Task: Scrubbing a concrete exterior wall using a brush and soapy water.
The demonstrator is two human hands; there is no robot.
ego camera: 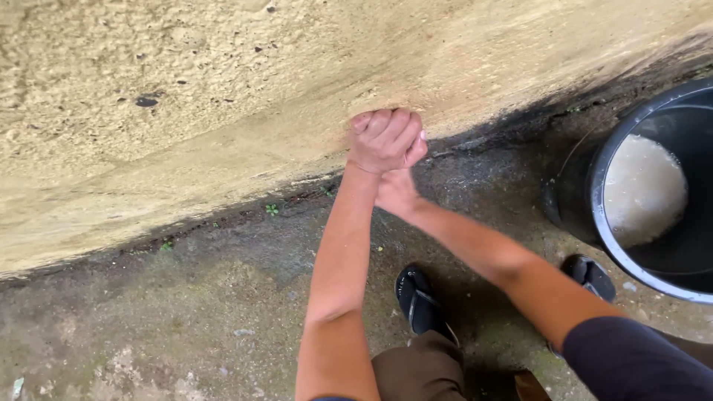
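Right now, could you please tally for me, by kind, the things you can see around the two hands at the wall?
Hands: 2 (left hand, right hand)
Black sandals: 2 (one, another)
Black bucket: 1
Wall: 1
Total: 6

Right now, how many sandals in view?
2: one black sandal on the ground between the forearms, the other sandal beside the black bucket, partly hidden by the right arm.

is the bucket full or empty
Partly full: the black bucket stands upright, with pale cloudy liquid low inside and dark bare wall above it.
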